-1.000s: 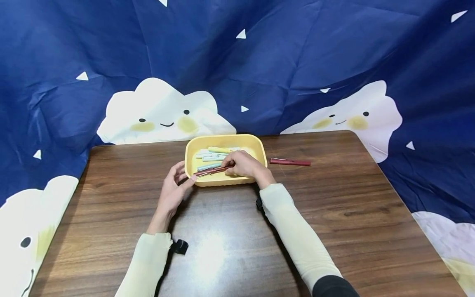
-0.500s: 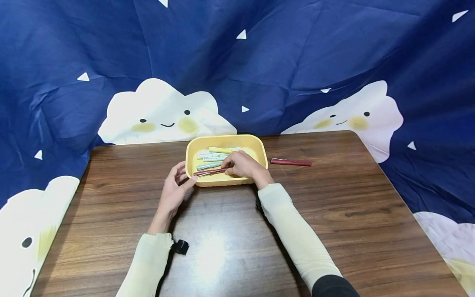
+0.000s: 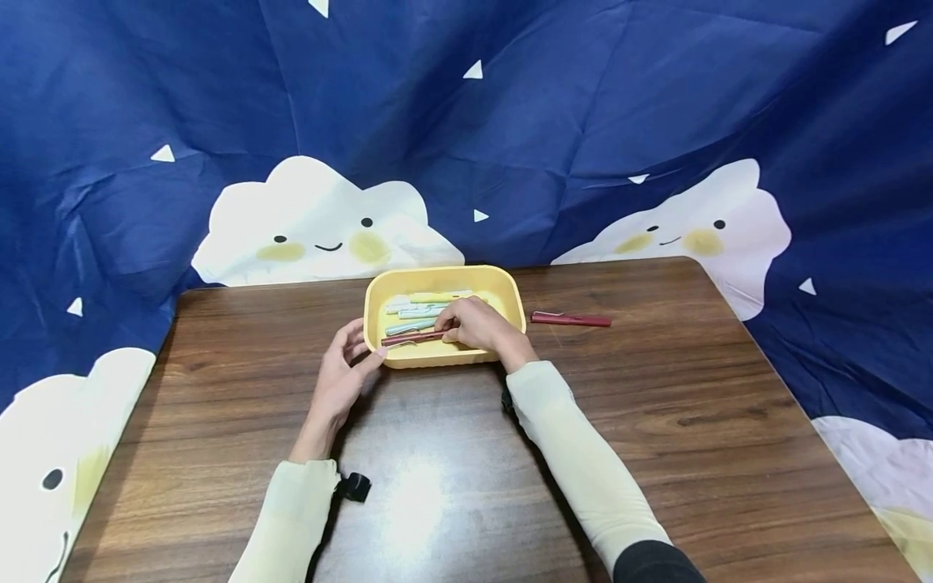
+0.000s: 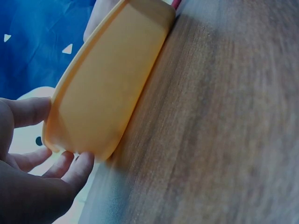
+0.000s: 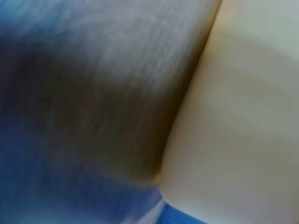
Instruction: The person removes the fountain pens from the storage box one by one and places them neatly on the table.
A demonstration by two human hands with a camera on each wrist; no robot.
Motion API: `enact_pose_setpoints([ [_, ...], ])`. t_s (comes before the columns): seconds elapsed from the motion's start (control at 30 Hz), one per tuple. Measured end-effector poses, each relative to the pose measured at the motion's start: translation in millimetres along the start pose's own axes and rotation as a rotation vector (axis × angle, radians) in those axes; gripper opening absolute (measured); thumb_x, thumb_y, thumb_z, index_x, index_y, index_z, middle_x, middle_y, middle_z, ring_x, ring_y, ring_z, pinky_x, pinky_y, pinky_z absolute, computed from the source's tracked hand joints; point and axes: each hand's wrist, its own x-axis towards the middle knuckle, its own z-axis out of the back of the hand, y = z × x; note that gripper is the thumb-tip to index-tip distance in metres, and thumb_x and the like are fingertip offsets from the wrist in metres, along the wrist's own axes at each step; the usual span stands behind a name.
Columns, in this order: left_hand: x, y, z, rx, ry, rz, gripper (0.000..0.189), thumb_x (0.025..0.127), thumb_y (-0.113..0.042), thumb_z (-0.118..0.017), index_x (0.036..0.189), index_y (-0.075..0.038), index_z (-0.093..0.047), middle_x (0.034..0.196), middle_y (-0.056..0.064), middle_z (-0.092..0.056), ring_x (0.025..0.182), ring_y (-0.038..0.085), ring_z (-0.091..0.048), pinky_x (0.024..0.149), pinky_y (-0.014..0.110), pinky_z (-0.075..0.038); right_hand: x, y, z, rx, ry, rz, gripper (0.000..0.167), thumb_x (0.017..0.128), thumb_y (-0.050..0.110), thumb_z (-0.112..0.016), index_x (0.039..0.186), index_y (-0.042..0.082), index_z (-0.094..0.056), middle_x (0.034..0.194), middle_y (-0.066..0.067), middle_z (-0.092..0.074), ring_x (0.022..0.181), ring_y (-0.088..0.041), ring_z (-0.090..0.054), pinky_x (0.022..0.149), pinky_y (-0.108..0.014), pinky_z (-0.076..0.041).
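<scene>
A yellow plastic bin (image 3: 445, 358) stands near the table's far edge. My left hand (image 3: 339, 379) grips its left end, thumb at the front rim and fingers around the end wall. In the left wrist view, those fingers (image 4: 79, 170) touch the outside of the bin (image 4: 107, 79). Inside the bin, my right hand (image 3: 477, 324) pinches a dark red pen (image 3: 411, 337) lying along the front side; its right end is hidden by the hand. Behind it lie a light blue pen (image 3: 410, 326), several pale pens (image 3: 417, 312) and a yellow pen (image 3: 430, 297).
Another dark red pen (image 3: 571, 319) lies on the wooden table (image 3: 656, 389), right of the bin. A blue cloth with cloud prints (image 3: 525, 121) hangs behind the table. The right wrist view shows only the bin's wall (image 5: 233, 116) and blurred surroundings.
The dark red pen's right end has sunk slightly with my right hand. The yellow pen has shifted a little and lies straighter across the bin. My left hand stays in place.
</scene>
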Motion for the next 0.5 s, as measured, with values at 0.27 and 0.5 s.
enact_pose_setpoints([
  [0.27, -1.5, -0.4, 0.4, -0.001, 0.008, 0.002, 0.064, 0.095, -0.009, -0.071, 0.152, -0.006, -0.041, 0.141, 0.017, -0.051, 0.127, 0.030, -0.050, 0.085, 0.017, -0.046, -0.1, -0.2, 1.1, 0.021, -0.021, 0.015, 0.012, 0.090, 0.007, -0.076, 0.101, 0.011, -0.081, 0.096, 0.001, -0.075, 0.089, -0.013, -0.066, 0.083, -0.030, -0.053],
  [0.5, -0.7, -0.3, -0.6, -0.004, 0.009, 0.002, 0.064, 0.095, -0.006, -0.071, 0.151, -0.005, -0.041, 0.141, 0.017, -0.051, 0.127, 0.030, -0.049, 0.086, 0.018, -0.045, -3.3, 1.1, 5.9, 0.021, -0.031, 0.018, 0.012, 0.092, 0.009, -0.076, 0.101, 0.014, -0.081, 0.099, 0.003, -0.075, 0.094, -0.013, -0.066, 0.087, -0.032, -0.052],
])
